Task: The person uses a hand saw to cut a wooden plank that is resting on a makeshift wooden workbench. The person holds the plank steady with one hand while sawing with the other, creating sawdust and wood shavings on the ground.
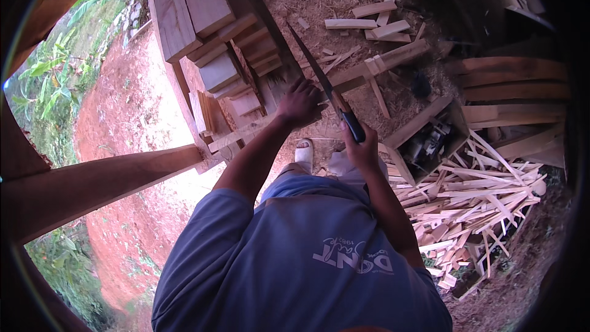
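My right hand (362, 146) is closed around the dark handle of a handsaw (316, 69). The saw's long blade points forward and to the left, alongside a length of timber (369, 71). My left hand (300, 104) lies with its fingers spread at the near end of a dark beam (278, 37), left of the blade. Whether the saw's teeth touch wood cannot be made out. Thick sawn boards (200, 0) are stacked to the left of the beam, with shorter block ends (219, 72) showing beneath them.
At my right stands a wooden box (439, 110) with a dark machine inside, beside a large heap of thin offcuts (473, 200). Short wood pieces (381, 24) lie on the ground ahead. A wooden post (110, 181) crosses at left. Curved planks (513, 89) sit far right.
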